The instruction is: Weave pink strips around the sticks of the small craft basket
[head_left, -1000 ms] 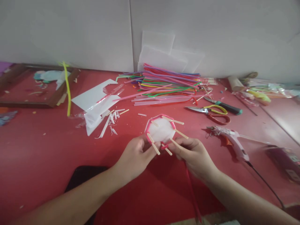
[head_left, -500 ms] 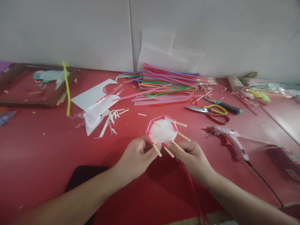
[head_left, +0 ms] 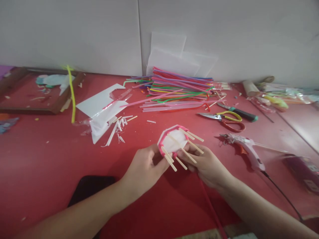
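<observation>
Between my two hands is a small white polygonal base (head_left: 172,140) with several thin wooden sticks (head_left: 191,155) standing up from its edge, tilted toward me. A pink pipe cleaner (head_left: 161,149) winds around the sticks near the base, and its loose tail (head_left: 210,205) trails down toward the table's front. My left hand (head_left: 146,166) is closed on the base's left edge, thumb at the near side. My right hand (head_left: 208,162) is closed at the near right side, by the pipe cleaner; its fingertips are partly hidden behind the sticks.
Colourful pipe cleaners (head_left: 179,86) lie in a heap at the back. Scissors (head_left: 219,118), a green-handled cutter (head_left: 241,113) and a pink glue gun (head_left: 245,147) lie on the right. White board scraps (head_left: 99,103) and a wooden frame (head_left: 53,108) are on the left; a black phone-like object (head_left: 87,186) is near my left forearm.
The base has tipped further, so the sticks show longer and lean more toward me and right. My right hand has shifted slightly right.
</observation>
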Demonstrator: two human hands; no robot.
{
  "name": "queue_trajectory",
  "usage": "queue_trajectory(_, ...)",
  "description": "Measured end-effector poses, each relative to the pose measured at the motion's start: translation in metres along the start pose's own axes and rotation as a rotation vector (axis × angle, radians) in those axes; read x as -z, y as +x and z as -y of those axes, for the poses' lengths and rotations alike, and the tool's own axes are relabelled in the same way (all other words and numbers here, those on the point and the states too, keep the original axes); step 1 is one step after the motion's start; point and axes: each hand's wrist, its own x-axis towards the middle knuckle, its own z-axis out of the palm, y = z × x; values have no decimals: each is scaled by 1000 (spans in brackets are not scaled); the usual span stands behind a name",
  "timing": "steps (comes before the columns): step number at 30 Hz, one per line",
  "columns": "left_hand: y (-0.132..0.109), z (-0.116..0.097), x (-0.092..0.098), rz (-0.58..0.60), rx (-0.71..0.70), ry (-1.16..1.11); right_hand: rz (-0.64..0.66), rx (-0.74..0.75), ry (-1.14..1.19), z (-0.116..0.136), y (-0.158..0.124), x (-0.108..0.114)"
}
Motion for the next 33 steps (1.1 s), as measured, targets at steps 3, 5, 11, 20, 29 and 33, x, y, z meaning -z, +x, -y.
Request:
queue_trajectory(3, 0, 1, -1, 5, 21, 12, 0, 30, 4, 2, -1, -1)
queue_trajectory(5, 1, 1, -2, 11, 21, -17, -8, 59, -16, 1, -3, -2)
queue_trajectory(11, 5, 1, -3, 91, 104, -219, -146, 227, -191, -2, -7, -6)
queue_trajectory(20, 4, 1, -3, 187, 148, -417, -295, 316, -254, 1, -11, -11)
queue_trajectory(29, 7, 5, -3, 228, 317, -639, -269, 401, -255, 0, -11, -13)
queue_trajectory(33, 8, 6, -4, 206, 416, -706, -361, 542, -377, 2, -12, -14)
